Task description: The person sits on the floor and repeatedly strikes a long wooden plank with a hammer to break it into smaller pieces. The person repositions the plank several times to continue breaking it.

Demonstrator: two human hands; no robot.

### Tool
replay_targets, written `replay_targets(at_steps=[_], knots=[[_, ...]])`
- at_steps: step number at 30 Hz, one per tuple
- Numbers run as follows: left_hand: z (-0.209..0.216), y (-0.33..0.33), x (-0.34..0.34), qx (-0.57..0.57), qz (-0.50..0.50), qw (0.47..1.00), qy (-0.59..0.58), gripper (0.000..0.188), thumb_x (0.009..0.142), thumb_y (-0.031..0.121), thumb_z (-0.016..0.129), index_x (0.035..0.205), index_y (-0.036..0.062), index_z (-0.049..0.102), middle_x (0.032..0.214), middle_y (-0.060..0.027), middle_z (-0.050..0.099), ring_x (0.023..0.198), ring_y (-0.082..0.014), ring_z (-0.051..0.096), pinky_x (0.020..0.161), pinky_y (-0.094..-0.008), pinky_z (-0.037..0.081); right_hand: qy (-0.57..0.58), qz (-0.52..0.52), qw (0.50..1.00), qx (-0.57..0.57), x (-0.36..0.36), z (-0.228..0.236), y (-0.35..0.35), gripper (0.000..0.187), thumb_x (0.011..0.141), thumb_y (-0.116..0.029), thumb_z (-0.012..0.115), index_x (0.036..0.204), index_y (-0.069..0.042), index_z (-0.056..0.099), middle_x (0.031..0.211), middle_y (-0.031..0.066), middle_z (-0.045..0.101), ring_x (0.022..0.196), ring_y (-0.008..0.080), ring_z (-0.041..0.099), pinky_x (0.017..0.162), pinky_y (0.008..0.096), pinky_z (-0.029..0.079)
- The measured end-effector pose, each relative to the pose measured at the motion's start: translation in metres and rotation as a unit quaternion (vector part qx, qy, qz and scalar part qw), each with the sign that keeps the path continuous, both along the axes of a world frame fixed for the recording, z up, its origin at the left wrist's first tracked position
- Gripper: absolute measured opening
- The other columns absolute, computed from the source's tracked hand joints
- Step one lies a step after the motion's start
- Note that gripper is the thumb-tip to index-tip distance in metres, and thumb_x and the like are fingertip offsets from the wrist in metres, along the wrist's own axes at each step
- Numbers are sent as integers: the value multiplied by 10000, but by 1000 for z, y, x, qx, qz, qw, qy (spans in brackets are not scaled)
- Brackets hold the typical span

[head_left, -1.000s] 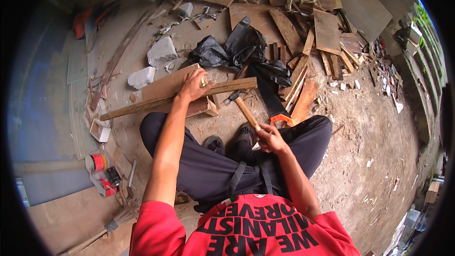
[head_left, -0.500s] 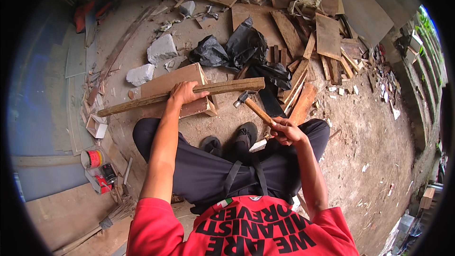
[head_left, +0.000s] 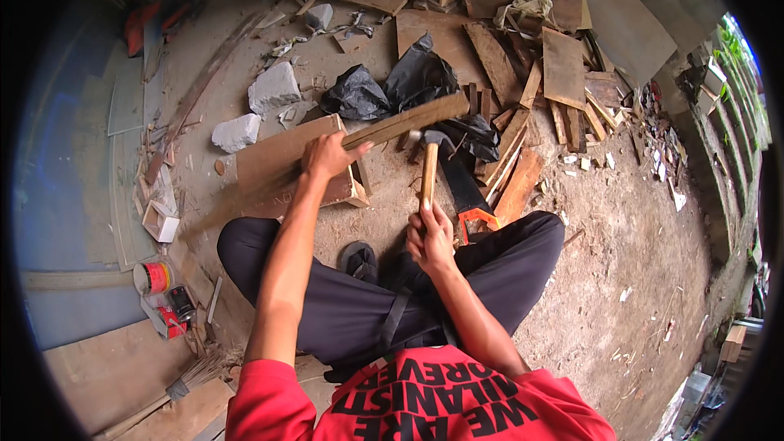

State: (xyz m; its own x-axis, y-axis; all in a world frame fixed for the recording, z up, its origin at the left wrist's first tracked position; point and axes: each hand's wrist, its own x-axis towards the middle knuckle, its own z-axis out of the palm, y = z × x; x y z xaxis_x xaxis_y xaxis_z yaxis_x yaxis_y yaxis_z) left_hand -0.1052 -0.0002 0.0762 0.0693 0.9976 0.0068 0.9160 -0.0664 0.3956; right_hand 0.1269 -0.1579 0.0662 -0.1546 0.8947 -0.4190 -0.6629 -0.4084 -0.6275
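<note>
My left hand (head_left: 327,155) is wrapped round a long wooden batten (head_left: 412,118), its right end raised toward the far side and its left part smeared by motion. Beneath the batten is a wooden box (head_left: 273,149) on the ground in front of my left knee. A claw hammer (head_left: 429,173) with a wooden handle is gripped in my right hand (head_left: 430,237), head up and close below the batten; whether they touch I cannot tell. Right of the hammer lies a saw with an orange handle (head_left: 480,216), its dark blade pointing away from me.
Black plastic sheeting (head_left: 420,73) lies beyond the batten. White blocks (head_left: 275,86) sit at the far left, and loose boards (head_left: 518,186) pile up at the far right. Cans (head_left: 155,278) stand by my left knee. A ridged wall (head_left: 735,139) runs along the right.
The hammer has swung left, turning from slanted to nearly upright. The batten's right end has risen and shifted right. My right hand has moved left, uncovering the saw's orange handle.
</note>
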Motion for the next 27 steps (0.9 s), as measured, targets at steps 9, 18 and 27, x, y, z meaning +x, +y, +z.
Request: replay_targets(at_steps=[9, 18, 27], knots=[[-52, -10, 3, 186, 126, 973, -48, 750, 798, 690, 643, 869, -54, 580, 790, -307, 645, 763, -467, 651, 666, -536, 509, -319, 24, 935, 155, 69, -16, 27, 397, 1018, -222, 560, 1361, -36, 488, 655, -45, 463, 417, 32, 382, 353, 224, 281], [-29, -9, -10, 180, 196, 964, -7, 609, 882, 514, 636, 1121, -35, 525, 1050, -269, 620, 982, -437, 601, 821, -510, 489, -293, 54, 953, 62, 66, -80, -14, 315, 1007, -200, 568, 1256, -8, 575, 656, -39, 499, 489, 34, 428, 429, 243, 337], [-40, -24, 15, 221, 160, 957, -100, 692, 842, 242, 719, 1394, 26, 362, 1301, -253, 504, 1187, -431, 507, 960, -539, 424, -485, 56, 857, 166, 78, -86, -22, 441, 964, -246, 622, 1289, 45, 561, 787, 126, 654, 647, 124, 570, 603, 307, 479]])
